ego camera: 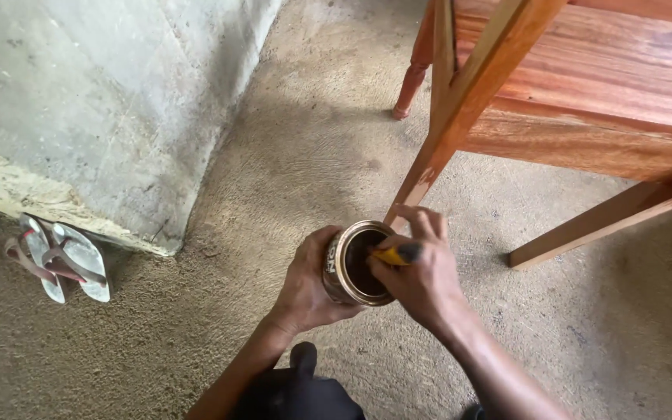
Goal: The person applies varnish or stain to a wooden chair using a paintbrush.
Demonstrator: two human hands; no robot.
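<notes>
My left hand [309, 284] grips a small open metal tin [349, 264], tilted so its mouth faces my right hand; dark brown liquid shows inside. My right hand [421, 272] pinches a small yellow piece [389, 256], like a sponge or cloth, at the tin's rim, its thumb tip stained dark. Both hands are held over the rough floor, just in front of a slanted leg of a reddish-brown wooden piece of furniture [585, 85].
A grey concrete wall corner [110, 101] stands at the left. A pair of flip-flops [60, 260] leans against its base. More wooden legs [414, 74] rest on the sandy concrete floor [313, 148]. My dark-clothed knee [301, 389] is at the bottom.
</notes>
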